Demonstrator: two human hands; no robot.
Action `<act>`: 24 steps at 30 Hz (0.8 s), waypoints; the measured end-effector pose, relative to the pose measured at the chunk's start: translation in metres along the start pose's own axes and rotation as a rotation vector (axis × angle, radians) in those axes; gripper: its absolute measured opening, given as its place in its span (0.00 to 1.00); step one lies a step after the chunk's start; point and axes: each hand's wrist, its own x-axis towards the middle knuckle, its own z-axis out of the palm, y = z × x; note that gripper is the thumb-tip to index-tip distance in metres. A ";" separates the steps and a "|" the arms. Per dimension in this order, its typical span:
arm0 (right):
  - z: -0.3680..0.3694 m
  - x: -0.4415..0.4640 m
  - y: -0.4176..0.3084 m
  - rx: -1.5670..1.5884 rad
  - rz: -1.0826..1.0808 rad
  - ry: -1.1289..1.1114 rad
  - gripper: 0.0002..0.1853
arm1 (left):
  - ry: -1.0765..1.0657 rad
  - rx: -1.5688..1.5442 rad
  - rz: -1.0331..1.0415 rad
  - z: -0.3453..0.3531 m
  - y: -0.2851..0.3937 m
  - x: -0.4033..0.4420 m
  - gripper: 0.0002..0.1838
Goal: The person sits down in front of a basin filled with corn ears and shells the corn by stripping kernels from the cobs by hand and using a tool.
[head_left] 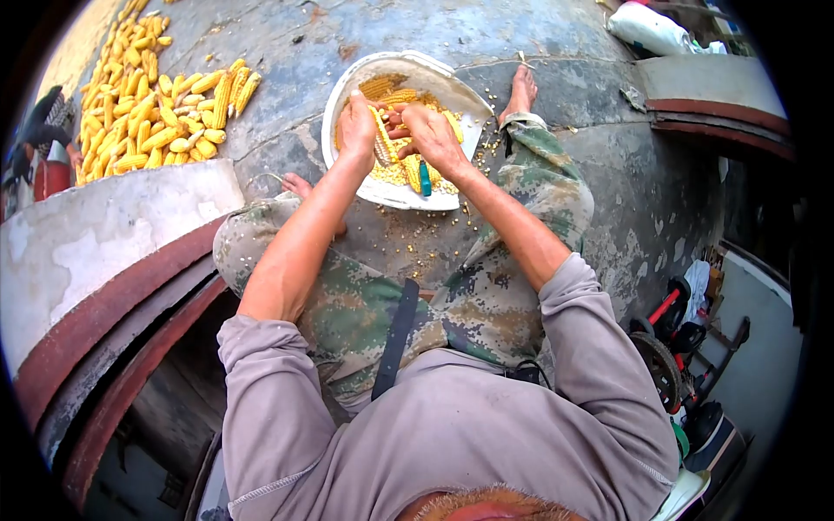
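My left hand (pixel 354 130) is closed around a corn cob (pixel 382 143) above a white basin (pixel 340 87). The cob is partly stripped, with a pale lower end and yellow kernels still along it. My right hand (pixel 432 139) meets the cob from the other side, its bent fingers pressed against it. Just below the right hand shows a teal handle (pixel 425 178); the rest of that tool is hard to make out. Inside the basin lie loose kernels (pixel 395 172) and several yellow cobs (pixel 380 85), partly hidden by my hands.
A big heap of corn cobs (pixel 143 113) lies on the concrete floor at the left. Spilled kernels (pixel 417 247) dot the floor around the basin, between my feet. A white sack (pixel 647 28) sits at the upper right. A red-and-black wheeled machine (pixel 665 347) stands at the right.
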 end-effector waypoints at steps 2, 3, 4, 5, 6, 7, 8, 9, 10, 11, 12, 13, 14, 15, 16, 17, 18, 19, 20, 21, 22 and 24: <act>-0.003 0.001 -0.003 -0.047 -0.008 -0.045 0.23 | 0.048 -0.009 0.059 -0.008 -0.002 0.009 0.28; -0.004 0.002 -0.005 -0.107 -0.022 -0.102 0.23 | 0.071 -0.012 0.028 -0.011 -0.005 0.013 0.28; -0.006 0.003 -0.006 -0.167 -0.037 -0.158 0.22 | 0.074 -0.014 0.029 -0.010 -0.003 0.010 0.28; -0.009 0.001 -0.010 -0.193 -0.016 -0.193 0.23 | 0.077 -0.050 0.013 -0.009 -0.001 0.006 0.28; -0.009 0.002 -0.008 -0.193 -0.015 -0.194 0.23 | 0.081 -0.086 -0.004 -0.007 0.001 0.003 0.28; -0.008 0.003 -0.005 -0.247 -0.068 -0.123 0.23 | 0.081 -0.086 -0.004 -0.005 0.003 0.002 0.28; -0.007 0.004 -0.002 -0.301 -0.122 -0.053 0.24 | 0.079 -0.134 -0.045 -0.004 0.006 0.000 0.27; -0.009 0.004 -0.001 -0.301 -0.124 -0.057 0.24 | 0.078 -0.183 -0.084 -0.004 0.009 -0.002 0.27; -0.005 -0.003 -0.014 -0.193 -0.018 -0.032 0.26 | 0.081 -0.184 -0.080 -0.004 0.011 -0.003 0.27; -0.002 -0.009 -0.022 -0.088 0.088 -0.006 0.27 | 0.090 -0.164 -0.108 -0.004 0.012 -0.004 0.26; 0.001 -0.013 -0.023 -0.089 0.087 -0.008 0.27 | 0.100 -0.143 -0.137 -0.004 0.012 -0.004 0.26; 0.004 -0.015 -0.022 -0.126 0.077 0.057 0.29 | 0.091 -0.141 -0.116 -0.004 0.013 -0.003 0.25; 0.008 -0.017 -0.022 -0.162 0.067 0.123 0.31 | 0.092 -0.143 -0.117 -0.004 0.013 -0.001 0.25; 0.011 -0.020 -0.021 -0.183 0.050 0.153 0.36 | 0.105 -0.128 -0.085 -0.005 0.014 0.001 0.27; 0.013 -0.023 -0.023 -0.183 0.051 0.153 0.36 | 0.118 -0.113 -0.054 -0.005 0.014 0.002 0.28; 0.015 -0.025 -0.025 -0.197 0.063 0.092 0.38 | 0.119 -0.158 -0.045 -0.005 0.014 0.003 0.28; 0.017 -0.026 -0.027 -0.210 0.074 0.032 0.40 | 0.118 -0.158 -0.045 -0.004 0.013 0.003 0.28; 0.023 -0.025 -0.024 -0.260 -0.004 0.023 0.42 | 0.113 -0.120 -0.032 -0.004 0.011 0.003 0.28; 0.023 -0.026 -0.023 -0.260 -0.003 0.025 0.42 | 0.109 -0.082 -0.019 -0.004 0.009 0.004 0.27; 0.023 -0.029 -0.022 -0.313 -0.006 -0.001 0.38 | 0.108 -0.082 -0.021 -0.003 0.007 0.005 0.27; 0.025 -0.031 -0.025 -0.367 -0.008 -0.026 0.37 | 0.096 -0.109 0.000 -0.001 0.005 0.006 0.28; 0.025 -0.023 -0.008 -0.403 -0.037 0.027 0.37 | 0.082 -0.136 0.018 0.001 0.000 0.008 0.28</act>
